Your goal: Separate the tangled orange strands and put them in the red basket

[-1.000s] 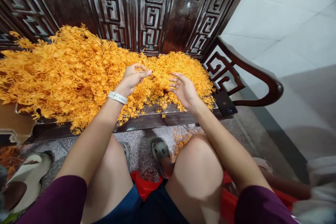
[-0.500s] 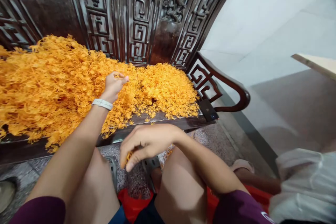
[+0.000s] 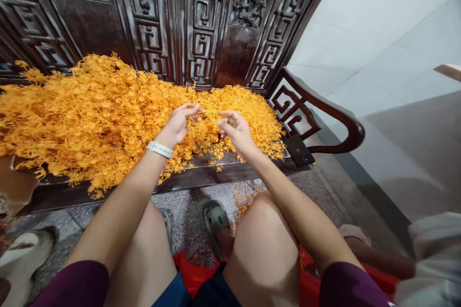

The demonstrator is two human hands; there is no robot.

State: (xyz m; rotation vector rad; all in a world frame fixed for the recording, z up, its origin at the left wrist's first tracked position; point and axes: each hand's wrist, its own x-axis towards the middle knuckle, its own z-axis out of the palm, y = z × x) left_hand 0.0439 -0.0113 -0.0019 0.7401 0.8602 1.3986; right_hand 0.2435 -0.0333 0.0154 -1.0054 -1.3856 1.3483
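My left hand point(image 3: 180, 123) is above the middle of a heap of orange plastic flower pieces point(image 3: 118, 110). Its thumb and fingertips pinch a thin orange flower piece point(image 3: 202, 112), mostly hidden by the fingers. A pale watch-like band point(image 3: 160, 149) circles the left wrist. Facing it, a short gap away, my right hand point(image 3: 236, 132) hovers over the smaller mound point(image 3: 248, 110) of the same pieces. The right thumb and index finger point left and stand slightly apart, with the other fingers curled; I see nothing between them.
The heap lies on a dark carved wooden bench point(image 3: 201, 176) with a curved armrest point(image 3: 338, 120). A black phone point(image 3: 300, 151) rests at the seat's right end. Cardboard point(image 3: 18, 182) shows at left. Red plastic point(image 3: 196, 273) is under me. Another person's sandal point(image 3: 27, 254) and pale clothing point(image 3: 437, 249) appear at the sides.
My right hand has risen from above my knees to the heap, and the orange bits it held no longer show. My left hand has shifted right in view. The camera view has turned slightly left.
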